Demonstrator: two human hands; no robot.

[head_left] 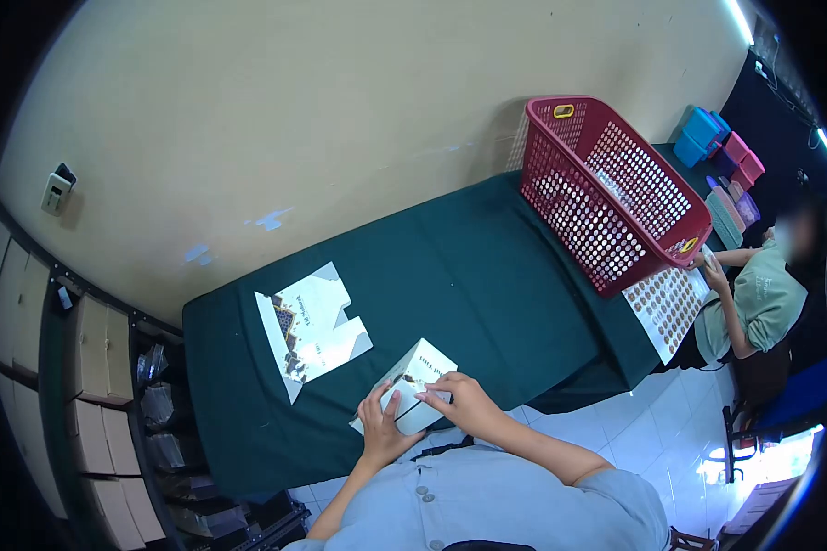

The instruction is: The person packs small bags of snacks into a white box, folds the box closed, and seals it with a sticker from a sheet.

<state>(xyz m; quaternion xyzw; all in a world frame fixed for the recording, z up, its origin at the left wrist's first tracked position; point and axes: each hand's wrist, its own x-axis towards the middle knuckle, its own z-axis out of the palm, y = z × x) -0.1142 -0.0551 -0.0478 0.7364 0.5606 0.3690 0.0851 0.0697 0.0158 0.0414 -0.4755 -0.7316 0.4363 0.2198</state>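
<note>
A white printed cardboard box (421,360) stands tilted at the front edge of the green-covered table, close to my body. My left hand (381,430) grips its left side, thumb on the near face. My right hand (461,402) is closed at the box's right side, with thumb and fingertips pinching at the near face. Whether a small piece lies between those fingertips is too small to tell. To the left of the box lies a flat, unfolded white carton (320,323) with a printed pattern and a notch cut in its right side.
A dark red perforated basket (606,197) stands at the table's right end, beside a sheet of round stickers (666,308). A co-worker (753,298) sits beyond it. Coloured plastic boxes (698,136) are stacked behind. Shelves with cartons (101,349) line the left.
</note>
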